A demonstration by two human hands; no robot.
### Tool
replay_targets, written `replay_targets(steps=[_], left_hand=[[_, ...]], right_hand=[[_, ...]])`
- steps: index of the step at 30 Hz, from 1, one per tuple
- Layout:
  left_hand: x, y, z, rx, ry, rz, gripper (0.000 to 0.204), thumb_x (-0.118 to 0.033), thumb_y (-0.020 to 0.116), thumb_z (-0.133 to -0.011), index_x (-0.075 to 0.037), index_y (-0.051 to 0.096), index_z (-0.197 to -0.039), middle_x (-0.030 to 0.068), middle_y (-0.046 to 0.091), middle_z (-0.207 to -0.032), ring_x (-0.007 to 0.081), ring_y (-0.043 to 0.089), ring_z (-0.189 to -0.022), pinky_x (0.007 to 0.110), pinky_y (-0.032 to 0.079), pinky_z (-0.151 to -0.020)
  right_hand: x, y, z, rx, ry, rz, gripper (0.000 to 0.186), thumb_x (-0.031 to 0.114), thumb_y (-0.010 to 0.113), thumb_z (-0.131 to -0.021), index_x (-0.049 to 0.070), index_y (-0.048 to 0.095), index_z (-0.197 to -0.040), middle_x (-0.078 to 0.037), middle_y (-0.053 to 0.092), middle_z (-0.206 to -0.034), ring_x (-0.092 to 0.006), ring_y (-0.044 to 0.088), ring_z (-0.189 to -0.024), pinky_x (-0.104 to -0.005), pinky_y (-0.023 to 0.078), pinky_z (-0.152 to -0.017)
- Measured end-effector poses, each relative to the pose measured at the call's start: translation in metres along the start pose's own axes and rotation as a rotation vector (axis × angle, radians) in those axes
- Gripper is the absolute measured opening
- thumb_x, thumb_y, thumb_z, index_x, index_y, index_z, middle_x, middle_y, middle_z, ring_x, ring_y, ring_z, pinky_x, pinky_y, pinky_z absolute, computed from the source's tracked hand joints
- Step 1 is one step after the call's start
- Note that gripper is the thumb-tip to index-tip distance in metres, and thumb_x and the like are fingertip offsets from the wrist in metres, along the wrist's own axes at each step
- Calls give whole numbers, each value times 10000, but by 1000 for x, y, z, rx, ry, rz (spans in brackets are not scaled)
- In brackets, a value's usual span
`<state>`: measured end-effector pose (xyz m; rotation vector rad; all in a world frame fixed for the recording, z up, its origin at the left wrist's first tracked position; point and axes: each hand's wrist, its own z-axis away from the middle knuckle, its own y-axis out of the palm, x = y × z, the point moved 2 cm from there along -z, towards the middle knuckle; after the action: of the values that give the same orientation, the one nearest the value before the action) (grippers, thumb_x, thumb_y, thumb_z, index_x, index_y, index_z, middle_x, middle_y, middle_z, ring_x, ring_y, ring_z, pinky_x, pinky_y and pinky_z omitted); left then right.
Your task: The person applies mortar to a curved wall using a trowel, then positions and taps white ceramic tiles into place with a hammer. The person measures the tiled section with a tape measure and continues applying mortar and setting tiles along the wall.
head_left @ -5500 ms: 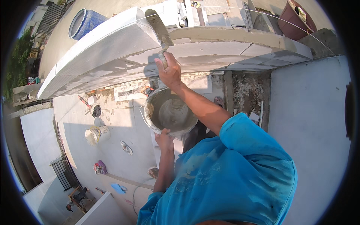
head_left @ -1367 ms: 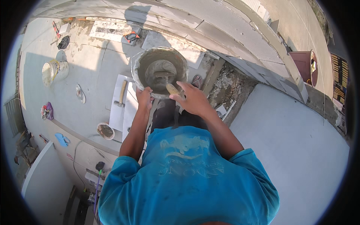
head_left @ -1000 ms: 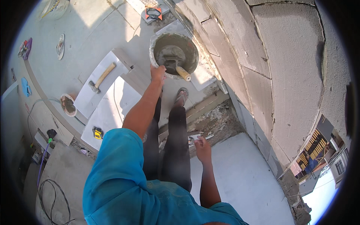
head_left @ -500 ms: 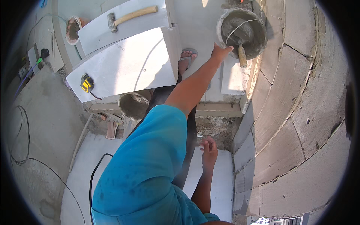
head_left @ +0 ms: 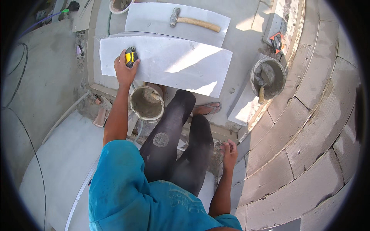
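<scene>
Head view: we're looking down past our blue shirt (head_left: 115,173) and dark pants (head_left: 165,123) at the stuff in front of us
Left hand (head_left: 125,71): stretched out forward, fingers and thumb wrapped around the tape (head_left: 131,56)
Tape: yellow and black, over the left end of the near block (head_left: 154,73), and we can't tell if it's lifted or touching
Right hand (head_left: 230,154): free, fingers loosely curled, out beside our right leg and close to the wall (head_left: 277,169)
Near block: big white slab lying flat, sun patches toward its right end
Far block (head_left: 146,17): pale too, just beyond the near one, with the hammer (head_left: 196,22) lying on it
Hammer: head to the left, wooden handle to the right
Right bucket (head_left: 280,75): beside the wall, trowel (head_left: 261,93) resting in it with the handle over the rim toward us
Left bucket (head_left: 135,106): next to our left leg, some pale-handled thing inside that we can't make out
Flip-flop (head_left: 209,109): on our foot, just below the near block
Orange grip (head_left: 276,42): just beyond the right bucket
</scene>
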<state>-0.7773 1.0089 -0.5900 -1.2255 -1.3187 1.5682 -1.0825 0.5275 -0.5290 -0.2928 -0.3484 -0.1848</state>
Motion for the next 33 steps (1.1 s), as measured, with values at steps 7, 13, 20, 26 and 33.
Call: replay_targets(steps=[7,13,20,26,33], left_hand=[[-63,1,-151,-22,261,154,728,-188,846,-784,-101,454,-1392,194,548,-1273,373,590,-1164,462,530,-934],[-55,146,-278,482,234,-282,736,-211,833,-784,-188,399,-1379,202,513,-1291,422,633,-1137,501,544,-948],[-18,223,-298,502,229,-288,768,-319,787,-860,-185,368,-1489,219,421,-1457,428,613,-1194,493,536,-993],[75,39,-253,153,102,166,631,-420,675,-971,-12,525,-1428,175,629,-1374,313,578,-1295,398,440,-1088],[223,-5,-88,234,-724,163,841,-646,398,-1021,88,504,-1417,270,596,-1365,386,566,-1275,441,402,-1095]], right_hand=[[62,55,-48,-102,-135,133,387,264,598,-1032,0,559,-1312,-106,669,-1134,-156,666,-952,-284,550,-750],[159,115,-99,-183,-325,212,511,298,596,-1031,9,481,-1436,-187,565,-1382,-289,560,-1279,-425,489,-1010],[162,153,-128,-38,-327,168,659,411,605,-1024,-25,423,-1482,-199,548,-1405,-284,529,-1303,-424,430,-1077],[160,154,-128,12,-282,167,692,482,583,-1024,-36,443,-1462,-211,576,-1361,-283,543,-1277,-399,415,-1080],[156,172,-144,-35,-305,-17,734,515,537,-1031,-49,423,-1487,-225,569,-1381,-293,533,-1296,-408,400,-1102]])
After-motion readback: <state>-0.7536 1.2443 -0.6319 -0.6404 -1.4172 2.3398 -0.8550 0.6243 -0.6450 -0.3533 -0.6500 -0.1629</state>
